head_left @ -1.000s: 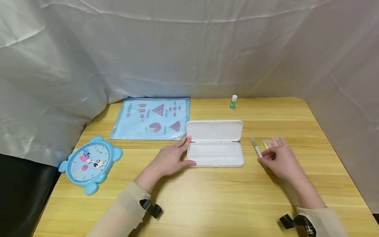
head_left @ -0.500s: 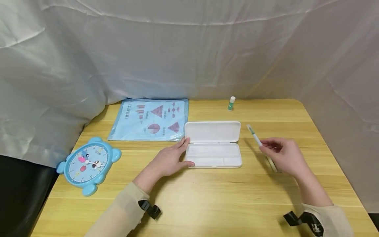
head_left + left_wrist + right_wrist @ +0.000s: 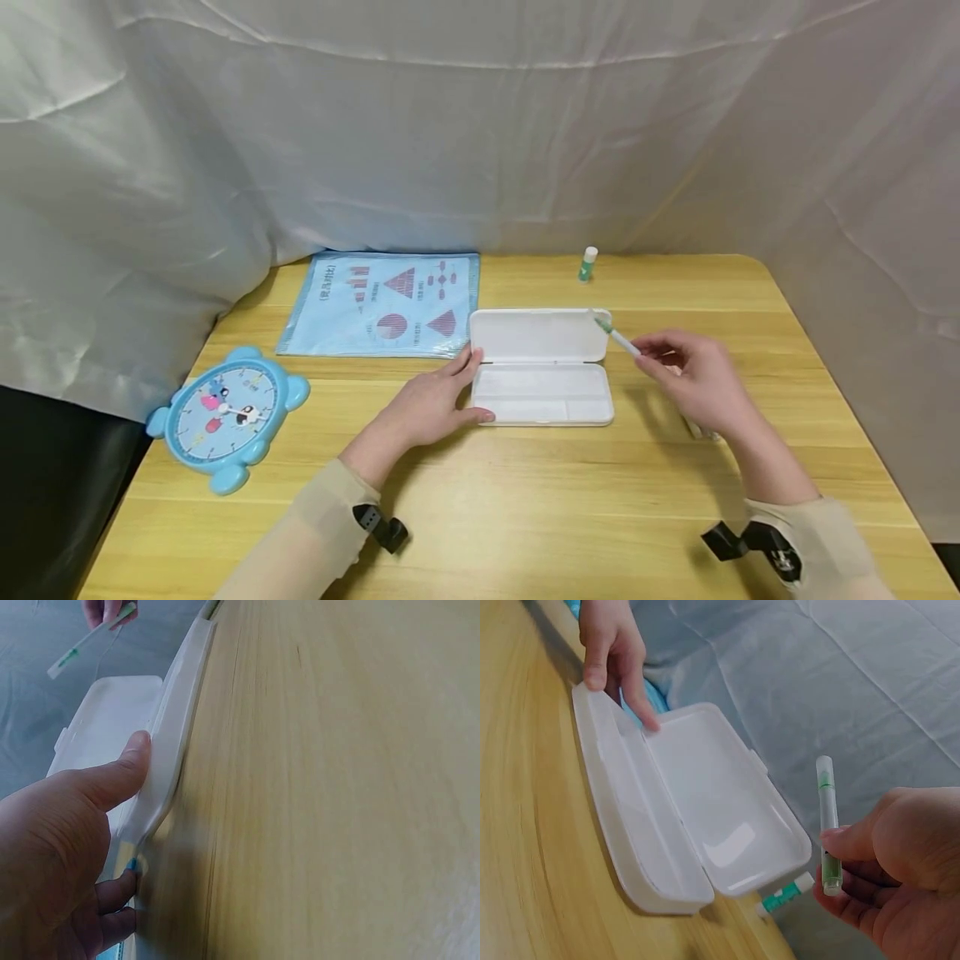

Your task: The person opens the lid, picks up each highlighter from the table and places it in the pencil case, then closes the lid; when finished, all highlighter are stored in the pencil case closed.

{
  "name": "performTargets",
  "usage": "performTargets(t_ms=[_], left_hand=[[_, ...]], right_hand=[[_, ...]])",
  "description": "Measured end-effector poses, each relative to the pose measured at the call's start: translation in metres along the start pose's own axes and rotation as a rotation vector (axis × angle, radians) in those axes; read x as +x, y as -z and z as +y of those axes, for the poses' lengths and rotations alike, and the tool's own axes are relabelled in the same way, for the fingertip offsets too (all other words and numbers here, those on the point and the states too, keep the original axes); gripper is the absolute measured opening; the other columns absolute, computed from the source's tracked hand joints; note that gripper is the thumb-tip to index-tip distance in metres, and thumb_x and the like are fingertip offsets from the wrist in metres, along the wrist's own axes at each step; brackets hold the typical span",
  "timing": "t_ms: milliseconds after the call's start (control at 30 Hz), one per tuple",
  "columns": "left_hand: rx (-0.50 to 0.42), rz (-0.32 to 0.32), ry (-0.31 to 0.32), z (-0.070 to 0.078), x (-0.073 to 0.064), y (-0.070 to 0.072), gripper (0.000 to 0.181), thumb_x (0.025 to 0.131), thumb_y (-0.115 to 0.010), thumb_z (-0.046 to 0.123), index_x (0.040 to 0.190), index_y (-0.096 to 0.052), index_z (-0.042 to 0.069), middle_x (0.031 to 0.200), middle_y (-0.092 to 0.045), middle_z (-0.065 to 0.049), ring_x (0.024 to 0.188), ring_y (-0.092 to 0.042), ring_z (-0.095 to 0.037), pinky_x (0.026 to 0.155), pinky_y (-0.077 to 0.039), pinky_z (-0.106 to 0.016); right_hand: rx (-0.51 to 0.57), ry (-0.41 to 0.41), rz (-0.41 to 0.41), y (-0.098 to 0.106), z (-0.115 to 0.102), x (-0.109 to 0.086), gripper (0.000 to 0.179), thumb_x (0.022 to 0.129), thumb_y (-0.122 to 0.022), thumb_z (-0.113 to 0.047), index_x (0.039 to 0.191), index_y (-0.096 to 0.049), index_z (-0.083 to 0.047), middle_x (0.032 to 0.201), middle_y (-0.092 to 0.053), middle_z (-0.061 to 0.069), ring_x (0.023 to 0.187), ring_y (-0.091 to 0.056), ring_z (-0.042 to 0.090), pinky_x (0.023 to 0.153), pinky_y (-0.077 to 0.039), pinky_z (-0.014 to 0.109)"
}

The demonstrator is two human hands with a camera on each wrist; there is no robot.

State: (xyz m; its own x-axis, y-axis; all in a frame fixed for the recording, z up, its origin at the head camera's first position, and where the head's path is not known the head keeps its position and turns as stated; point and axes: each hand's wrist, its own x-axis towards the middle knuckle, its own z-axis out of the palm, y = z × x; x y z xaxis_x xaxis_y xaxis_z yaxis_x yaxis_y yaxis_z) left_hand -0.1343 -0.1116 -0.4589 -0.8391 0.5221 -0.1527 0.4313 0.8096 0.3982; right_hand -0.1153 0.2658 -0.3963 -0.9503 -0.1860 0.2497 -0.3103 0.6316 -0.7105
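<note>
Head view: a white pencil case (image 3: 536, 382) lies open near the middle of the frame, its lid (image 3: 528, 336) folded back toward the top and its tray, split by low dividers, nearer the bottom. The left hand (image 3: 427, 407) grips the left end of the case, thumb on the near corner of the tray and fingers by the hinge and lid. The right hand (image 3: 697, 379), right of centre, pinches a green and white pen (image 3: 621, 340) between thumb and fingers. The pen slants up to the left, its far end overlapping the upper right corner of the lid; in the right wrist view it is held in the air at the right, apart from the case, with a clear end upward and a green band below that. Some pale objects (image 3: 699, 429) lie just below the right hand, mostly hidden by it, so I cannot tell what they are.

A glue stick (image 3: 587, 265), green with a white cap, stands above the case, toward the top of the table (image 3: 525, 517). Left of the lid lies a light blue packet (image 3: 378, 304) printed with charts, and a blue toy clock (image 3: 225, 412) sits at the lower left. Grey cloth (image 3: 480, 150) fills the upper part of the frame. Both wrists show beige sleeves (image 3: 300, 533) and black straps (image 3: 381, 528).
</note>
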Motion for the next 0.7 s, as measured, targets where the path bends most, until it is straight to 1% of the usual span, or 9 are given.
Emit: performTargets(t_ms=[233, 333, 400, 500, 600, 700], left_hand=[[0.01, 0.0, -0.01, 0.0, 0.0, 0.0, 0.103, 0.097, -0.06, 0.071, 0.17, -0.012, 0.017, 0.175, -0.007, -0.006, 0.142, -0.05, -0.036, 0.112, -0.045, -0.047], [0.015, 0.004, -0.013, 0.0, 0.0, 0.0, 0.103, 0.097, -0.06, 0.071, 0.17, -0.013, 0.016, 0.175, -0.007, -0.007, 0.142, -0.051, -0.036, 0.112, -0.045, -0.047], [0.017, 0.008, -0.014, 0.001, 0.0, 0.0, 0.103, 0.097, -0.061, 0.07, 0.17, -0.014, 0.016, 0.176, -0.007, -0.007, 0.142, -0.051, -0.037, 0.112, -0.045, -0.048], [0.019, 0.02, -0.018, 0.001, 0.0, 0.0, 0.102, 0.097, -0.062, 0.069, 0.17, -0.017, 0.014, 0.176, -0.009, -0.008, 0.141, -0.051, -0.037, 0.111, -0.046, -0.048], [0.026, 0.017, -0.011, 0.001, 0.0, -0.001, 0.102, 0.097, -0.062, 0.07, 0.17, -0.016, 0.015, 0.176, -0.007, -0.007, 0.142, -0.051, -0.036, 0.111, -0.047, -0.047], [0.029, 0.014, -0.008, 0.0, 0.0, -0.001, 0.102, 0.097, -0.061, 0.07, 0.17, -0.015, 0.015, 0.176, -0.006, -0.006, 0.142, -0.05, -0.035, 0.111, -0.046, -0.047]], right_hand=[[0.0, 0.056, -0.045, -0.014, -0.007, 0.009, 0.015, 0.097, -0.075, 0.001, 0.111, -0.078, -0.003, 0.098, -0.076, 0.005, 0.087, -0.071, 0.022, 0.075, -0.054, 0.018], [-0.006, 0.077, -0.071, -0.021, -0.008, 0.012, 0.015, 0.097, -0.074, 0.002, 0.11, -0.078, -0.004, 0.1, -0.075, 0.004, 0.088, -0.071, 0.021, 0.077, -0.054, 0.019], [0.005, 0.088, -0.096, -0.027, -0.008, 0.016, 0.014, 0.097, -0.074, 0.003, 0.109, -0.078, -0.004, 0.1, -0.074, 0.005, 0.088, -0.07, 0.02, 0.078, -0.055, 0.023], [0.02, 0.105, -0.132, -0.036, -0.009, 0.02, 0.014, 0.097, -0.073, 0.005, 0.108, -0.078, -0.003, 0.1, -0.073, 0.004, 0.087, -0.069, 0.02, 0.078, -0.057, 0.031], [0.037, 0.121, -0.171, -0.046, -0.01, 0.026, 0.015, 0.096, -0.073, 0.007, 0.107, -0.078, -0.003, 0.099, -0.073, 0.004, 0.087, -0.068, 0.02, 0.078, -0.058, 0.04], [0.027, 0.136, -0.201, -0.056, -0.01, 0.03, 0.014, 0.096, -0.074, 0.005, 0.106, -0.079, -0.004, 0.098, -0.073, 0.006, 0.087, -0.067, 0.018, 0.079, -0.058, 0.042]])
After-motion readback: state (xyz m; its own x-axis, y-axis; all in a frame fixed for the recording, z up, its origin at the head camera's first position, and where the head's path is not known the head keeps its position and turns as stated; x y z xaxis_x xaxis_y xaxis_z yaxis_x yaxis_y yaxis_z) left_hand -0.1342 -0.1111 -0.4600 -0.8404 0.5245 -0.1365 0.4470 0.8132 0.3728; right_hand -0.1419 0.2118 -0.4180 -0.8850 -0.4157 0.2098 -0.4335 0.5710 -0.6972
